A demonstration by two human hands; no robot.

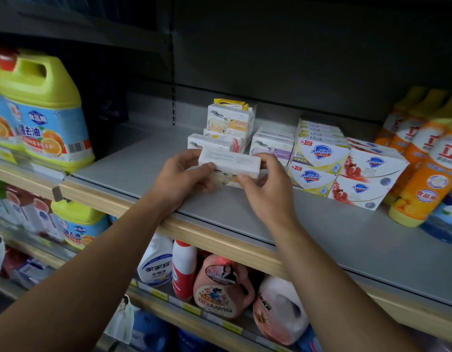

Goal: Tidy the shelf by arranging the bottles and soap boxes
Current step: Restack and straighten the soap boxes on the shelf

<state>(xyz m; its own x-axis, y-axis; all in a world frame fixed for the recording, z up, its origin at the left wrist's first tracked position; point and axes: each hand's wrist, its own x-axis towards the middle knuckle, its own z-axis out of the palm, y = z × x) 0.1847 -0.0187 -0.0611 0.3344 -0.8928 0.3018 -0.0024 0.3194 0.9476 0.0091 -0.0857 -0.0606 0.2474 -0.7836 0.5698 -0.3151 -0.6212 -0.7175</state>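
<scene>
Both hands pinch one white soap box (pixel 229 162) by its short ends: the left hand (pixel 180 180) has thumb and fingers curled round the left end, and the right hand (pixel 266 185) has thumb and fingertips closed on the right end. That box is held level, just above the grey shelf (pixel 321 224) and near its front half. A second box with a pale printed face sits directly under it; whether the two touch, or whether the hands also grip the lower one, cannot be told.

Just behind stands a small stack of sheep-printed soap boxes (pixel 230 123), topped by a yellow packet (pixel 231 104). To its right is another white box group (pixel 272 146), then neat Safeguard boxes (pixel 319 161), then orange and yellow bottles (pixel 423 174) at the far right. Large yellow-capped jugs (pixel 42 110) stand at the far left, well apart.

The step in hand looks like squaring this box onto its fellows. To do it well, keeping the box level, lining its long edge with the box beneath, and lowering it before sliding the pair back against the sheep stack would likely leave a tidy front. Letting go of one end early could tip it.
</scene>
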